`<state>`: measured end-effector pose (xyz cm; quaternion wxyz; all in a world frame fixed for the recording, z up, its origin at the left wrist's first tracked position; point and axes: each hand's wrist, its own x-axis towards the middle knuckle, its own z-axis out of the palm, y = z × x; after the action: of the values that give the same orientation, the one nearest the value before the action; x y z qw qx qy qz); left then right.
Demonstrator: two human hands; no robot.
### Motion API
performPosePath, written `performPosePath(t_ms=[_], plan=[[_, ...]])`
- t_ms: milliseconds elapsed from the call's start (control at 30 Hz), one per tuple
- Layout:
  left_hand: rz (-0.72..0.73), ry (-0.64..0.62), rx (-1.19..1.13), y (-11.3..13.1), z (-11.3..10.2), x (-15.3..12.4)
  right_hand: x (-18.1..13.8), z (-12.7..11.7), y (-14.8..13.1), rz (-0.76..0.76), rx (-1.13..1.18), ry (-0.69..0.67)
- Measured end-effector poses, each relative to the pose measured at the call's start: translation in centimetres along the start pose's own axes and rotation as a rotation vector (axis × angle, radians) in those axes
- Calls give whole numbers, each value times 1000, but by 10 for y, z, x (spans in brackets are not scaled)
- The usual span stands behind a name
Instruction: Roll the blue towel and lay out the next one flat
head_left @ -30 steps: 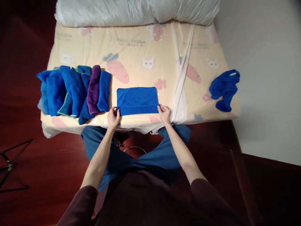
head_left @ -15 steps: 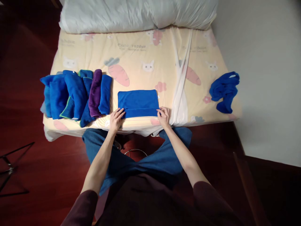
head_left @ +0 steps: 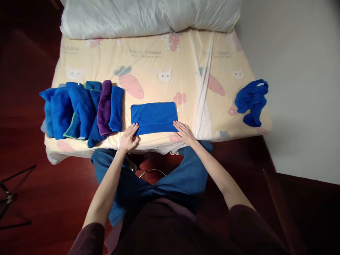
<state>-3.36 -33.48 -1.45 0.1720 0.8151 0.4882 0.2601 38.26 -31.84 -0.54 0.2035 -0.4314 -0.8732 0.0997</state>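
Note:
A blue towel (head_left: 154, 113) lies flat on the bed in front of me, its near edge turned over into a band along the front. My left hand (head_left: 129, 138) rests at the towel's near left corner, fingers stretched out with the tips on the folded band. At the near right corner, my right hand (head_left: 184, 132) lies with its fingers spread, fingertips touching the band. Left of the towel sits a row of folded or rolled cloths: a blue one (head_left: 116, 109), a purple one (head_left: 104, 108) and several more blue ones (head_left: 61, 113).
A crumpled blue cloth (head_left: 252, 102) lies near the bed's right edge. The bed (head_left: 148, 79) has a yellow sheet with carrot and rabbit prints. A pale rolled quilt (head_left: 151, 17) spans the back. Black stand legs (head_left: 10, 196) are on the floor at left; a wall (head_left: 297, 88) rises at right.
Both hands have gone from pinching the folded band's ends to lying flatter with fingers stretched out. The towel keeps its fold, and the view has shifted slightly.

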Motion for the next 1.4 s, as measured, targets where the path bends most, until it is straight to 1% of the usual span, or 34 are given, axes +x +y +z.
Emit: performPosePath(t_ms=[100,233,333,400,467,567,667,733,833,900,1033,1100,1167,1300,1400], plan=[[-36,28,10,1,4,4,4,9,-1,56,5,36],[-45,23,35,1,5,15,16,19,1,73,26,98],[-52,26,44,0,1,24,25,16,3,112,74,118],[-34,15,38,-2,-4,25,26,8,3,134,114,88],[2,-16,23,-4,-9,20,22,-3,2,121,147,17],[66,-75,-27,-5,-12,1,8,-16,-2,84,175,-76],[76,-87,-111,-4,-10,-19,-4,-17,-9,112,221,-71],[31,-52,-163,-3,-8,-25,-7,-12,-12,165,305,-1],[-59,9,-215,-1,-6,-25,-4,-2,-13,286,485,148],[-90,22,-238,0,-6,-22,-1,1,-12,357,584,192],[-83,48,-274,4,-7,-18,1,-1,-10,437,687,179],[-125,90,-288,8,-7,-17,1,-2,-9,484,718,176],[-223,130,-305,10,-6,-17,0,0,-7,534,733,202],[-461,203,-367,10,-2,-19,0,7,-2,611,776,258],[-530,243,-404,6,0,-21,0,10,0,624,799,242]])
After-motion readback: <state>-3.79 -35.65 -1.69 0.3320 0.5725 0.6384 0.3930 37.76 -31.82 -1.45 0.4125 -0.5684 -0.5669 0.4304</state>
